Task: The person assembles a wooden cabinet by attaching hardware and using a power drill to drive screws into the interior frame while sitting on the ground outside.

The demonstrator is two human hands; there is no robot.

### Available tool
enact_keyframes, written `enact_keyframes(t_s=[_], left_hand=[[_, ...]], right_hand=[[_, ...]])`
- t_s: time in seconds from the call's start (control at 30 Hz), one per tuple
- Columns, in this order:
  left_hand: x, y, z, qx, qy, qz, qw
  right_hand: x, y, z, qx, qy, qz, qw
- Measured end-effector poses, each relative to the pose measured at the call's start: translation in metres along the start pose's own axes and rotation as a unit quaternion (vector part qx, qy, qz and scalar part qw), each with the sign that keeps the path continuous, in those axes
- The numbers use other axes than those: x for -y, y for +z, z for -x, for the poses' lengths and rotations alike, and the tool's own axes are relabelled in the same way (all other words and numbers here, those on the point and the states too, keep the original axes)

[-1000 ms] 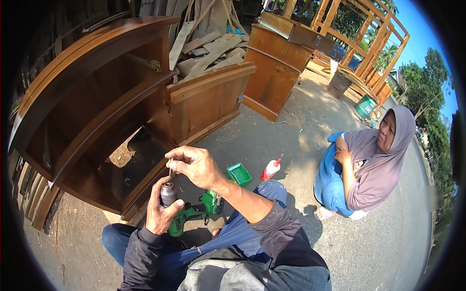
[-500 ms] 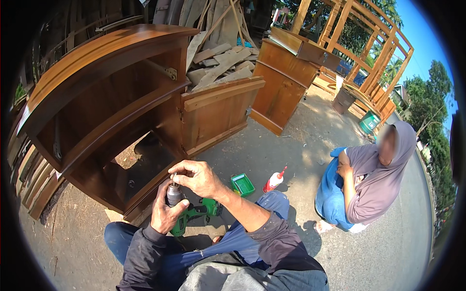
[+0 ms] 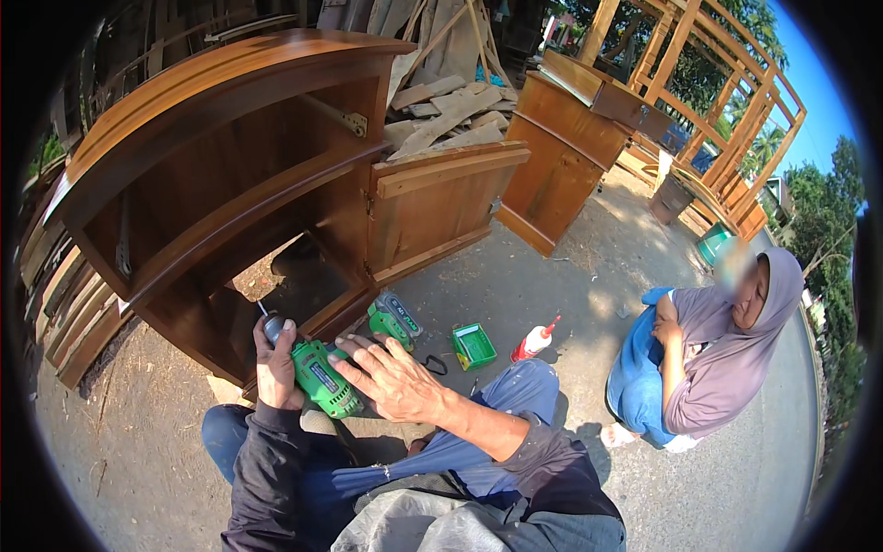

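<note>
A green cordless drill (image 3: 322, 379) lies across in front of me, with a thin bit in its grey chuck. Its battery end sticks out beyond my right hand, near the cabinet's open door. My left hand (image 3: 278, 373) is closed round the drill's front, just behind the chuck. Spread fingers of my right hand (image 3: 397, 379) rest over the drill's body and handle, partly covering them. Right ahead stands a brown wooden cabinet (image 3: 248, 202) with its door (image 3: 446, 207) swung out. The bit points toward the cabinet's lower opening.
A green tray (image 3: 474, 346) and a white-and-red glue bottle (image 3: 535, 342) are on the ground to the right. Someone in a headscarf (image 3: 736, 322) squats farther right, arms folded. A second cabinet (image 3: 556, 161), scrap boards (image 3: 451, 115) and a wooden frame (image 3: 736, 120) stand behind.
The drill has turned so its body lies between my hands. My right hand has left the bit at the chuck and moved onto the drill's body, its fingers opening.
</note>
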State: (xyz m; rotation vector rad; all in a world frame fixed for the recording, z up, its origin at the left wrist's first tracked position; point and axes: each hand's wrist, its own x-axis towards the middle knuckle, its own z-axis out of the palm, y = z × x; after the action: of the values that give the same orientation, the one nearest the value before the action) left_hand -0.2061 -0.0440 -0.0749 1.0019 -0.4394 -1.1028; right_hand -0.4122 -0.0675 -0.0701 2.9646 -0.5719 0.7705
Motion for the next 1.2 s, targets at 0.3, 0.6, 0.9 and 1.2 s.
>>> enact_keyframes(t_s=[0.3, 0.6, 0.9, 1.2], left_hand=[[0.004, -0.013, -0.015, -0.030, -0.100, 0.136, 0.985], [0.030, -0.047, -0.046, -0.006, -0.145, 0.219, 0.965], [0.028, -0.055, -0.048, -0.068, -0.077, 0.160, 0.982], [0.027, -0.072, -0.054, -0.110, -0.055, 0.189, 0.974]], right_hand=[[-0.006, 0.063, 0.010, -0.153, -0.020, -0.024, 0.988], [-0.008, 0.059, -0.006, -0.129, 0.036, -0.224, 0.965], [-0.017, 0.100, -0.014, -0.092, 0.035, -0.355, 0.930], [-0.018, 0.128, -0.028, -0.077, 0.033, -0.430, 0.899]])
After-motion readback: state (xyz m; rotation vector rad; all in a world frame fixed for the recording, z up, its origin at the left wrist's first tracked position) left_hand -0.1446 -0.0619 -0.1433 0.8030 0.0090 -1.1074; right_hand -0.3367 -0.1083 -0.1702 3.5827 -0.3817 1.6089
